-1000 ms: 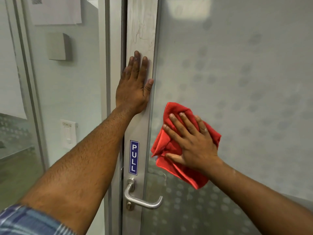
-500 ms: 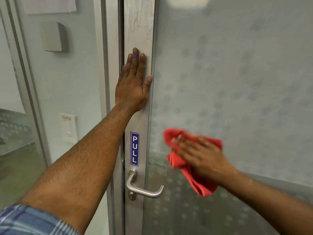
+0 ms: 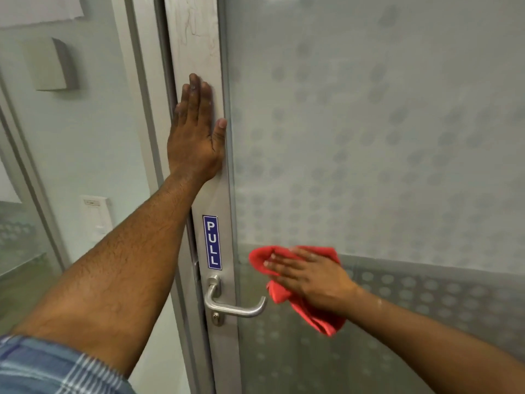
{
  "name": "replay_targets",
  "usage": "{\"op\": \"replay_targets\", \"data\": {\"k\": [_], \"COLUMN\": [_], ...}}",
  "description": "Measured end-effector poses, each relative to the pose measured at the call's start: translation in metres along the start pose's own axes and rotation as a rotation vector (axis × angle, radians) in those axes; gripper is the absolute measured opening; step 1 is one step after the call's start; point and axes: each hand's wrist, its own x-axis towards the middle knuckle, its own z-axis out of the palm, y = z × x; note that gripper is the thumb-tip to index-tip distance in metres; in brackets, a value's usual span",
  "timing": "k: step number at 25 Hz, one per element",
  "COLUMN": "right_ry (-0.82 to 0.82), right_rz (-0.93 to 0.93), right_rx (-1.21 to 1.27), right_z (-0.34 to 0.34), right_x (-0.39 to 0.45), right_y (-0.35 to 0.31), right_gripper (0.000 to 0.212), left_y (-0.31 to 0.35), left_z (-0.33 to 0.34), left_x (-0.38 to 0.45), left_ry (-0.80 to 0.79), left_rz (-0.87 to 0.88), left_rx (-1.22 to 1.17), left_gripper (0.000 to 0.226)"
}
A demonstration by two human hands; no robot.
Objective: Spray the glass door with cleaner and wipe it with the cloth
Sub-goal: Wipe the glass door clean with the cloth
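The frosted glass door (image 3: 369,137) with a dotted pattern fills the right of the head view. My right hand (image 3: 306,280) presses a red cloth (image 3: 309,314) flat against the glass, just right of the lever handle (image 3: 235,305), at the line where the frosting changes. My left hand (image 3: 196,137) lies flat, fingers together, on the door's metal stile (image 3: 199,38) above the blue PULL sticker (image 3: 212,242). No cleaner bottle is in view.
Left of the door are the metal frame (image 3: 142,109), a wall with a grey box (image 3: 51,65) and a white switch (image 3: 95,217), and a glass side panel (image 3: 17,237).
My right hand has swept the red cloth down the glass, from mid-height to level with the door handle. My left hand has stayed flat on the stile.
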Motion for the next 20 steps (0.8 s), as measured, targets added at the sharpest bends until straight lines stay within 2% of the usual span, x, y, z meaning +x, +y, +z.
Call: {"op": "replay_targets", "data": {"k": [3,5,7,10,12,14,17,18,20], "right_ry": [0.246,0.38,0.342,0.099,0.03,0.114,0.362,0.402,0.358], "right_rz": [0.372,0.587,0.553,0.196,0.092,0.235,0.657,0.717,0.613], "right_rx": [-0.042,-0.066,-0.038,-0.051,-0.059,-0.08,-0.108,-0.077,-0.058], "right_z": [-0.033,-0.045,-0.039,-0.004,0.003,-0.006,-0.043,-0.049,-0.04], "right_x": [0.001,0.026,0.042,0.007,-0.037,-0.065,-0.049,-0.036,-0.021], "right_y": [0.049,0.057,0.037,0.011,0.015,0.035,0.074,0.078,0.064], "right_gripper": [0.055,0.053,0.054,0.056,0.055,0.059,0.064,0.064,0.063], "left_y": [0.0,0.004,0.011,0.022,0.031,0.039,0.056,0.065,0.084], "left_z": [0.001,0.003,0.005,0.007,0.01,0.014,0.024,0.027,0.031], "left_x": [-0.005,-0.01,-0.013,-0.022,-0.034,-0.049,-0.061,-0.061,-0.059], "left_ry": [0.004,0.021,0.025,0.023,0.003,-0.017,0.01,0.009,0.008], "left_rz": [-0.006,-0.01,-0.008,-0.029,-0.05,-0.056,-0.072,-0.073,-0.07], "left_rx": [0.009,0.016,0.015,-0.001,-0.008,-0.019,-0.005,0.003,-0.002], "left_gripper": [0.067,0.07,0.073,0.076,0.077,0.08,0.082,0.082,0.082]}}
